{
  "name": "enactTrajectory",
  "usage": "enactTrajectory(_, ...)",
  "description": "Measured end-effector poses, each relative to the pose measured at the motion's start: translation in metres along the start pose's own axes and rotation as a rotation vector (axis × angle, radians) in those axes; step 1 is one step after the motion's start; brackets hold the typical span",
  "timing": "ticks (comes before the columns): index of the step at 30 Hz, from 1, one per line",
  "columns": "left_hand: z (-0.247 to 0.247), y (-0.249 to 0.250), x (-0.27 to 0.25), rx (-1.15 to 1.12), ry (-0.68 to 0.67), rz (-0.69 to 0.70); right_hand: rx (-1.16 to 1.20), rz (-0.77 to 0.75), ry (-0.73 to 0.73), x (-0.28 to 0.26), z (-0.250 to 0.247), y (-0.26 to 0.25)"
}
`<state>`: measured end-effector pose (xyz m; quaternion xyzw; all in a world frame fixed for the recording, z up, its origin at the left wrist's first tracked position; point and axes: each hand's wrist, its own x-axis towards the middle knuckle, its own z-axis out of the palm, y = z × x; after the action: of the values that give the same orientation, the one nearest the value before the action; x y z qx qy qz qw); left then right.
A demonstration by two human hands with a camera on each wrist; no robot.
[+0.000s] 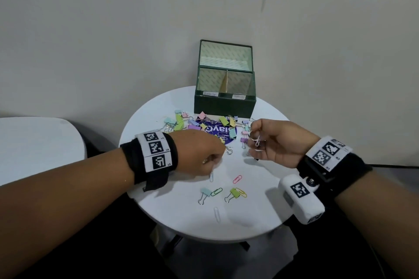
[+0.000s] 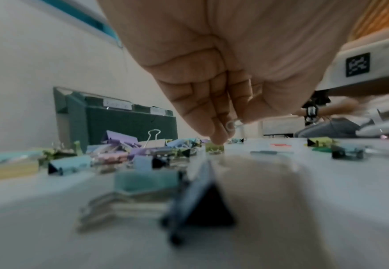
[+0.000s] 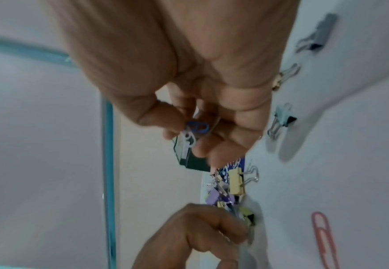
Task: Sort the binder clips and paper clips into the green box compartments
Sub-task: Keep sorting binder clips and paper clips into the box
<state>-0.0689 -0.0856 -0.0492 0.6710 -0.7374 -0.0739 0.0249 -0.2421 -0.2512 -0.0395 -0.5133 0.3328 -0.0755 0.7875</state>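
The green box (image 1: 224, 106) stands open at the back of the round white table (image 1: 181, 217), with two labelled front compartments. Pastel binder clips (image 1: 181, 123) lie piled before it. My left hand (image 1: 223, 150) reaches down with bunched fingers and pinches a small yellow-green binder clip (image 2: 214, 147) that sits on the table. My right hand (image 1: 255, 139) hovers above the table to the right and holds several paper clips (image 1: 257, 143) between thumb and fingers. In the right wrist view the paper clips (image 3: 194, 131) show blue and white.
Loose on the near half of the table lie a pink paper clip (image 1: 237, 179), a green one (image 1: 216, 191), a white one (image 1: 217, 214), a blue binder clip (image 1: 204, 193) and a green binder clip (image 1: 234, 193). A second white table (image 1: 34, 140) stands at the left.
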Motion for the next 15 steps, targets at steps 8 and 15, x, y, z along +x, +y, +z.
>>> enactTrajectory(8, -0.005, 0.002, 0.006, -0.034, -0.148, 0.019, -1.508, -0.157, -0.141, -0.014, 0.021, 0.031)
enactTrajectory(15, 0.001, 0.001, 0.001, 0.025, -0.194, 0.019, -1.712, -0.306, -0.131, -0.016, 0.032, 0.039)
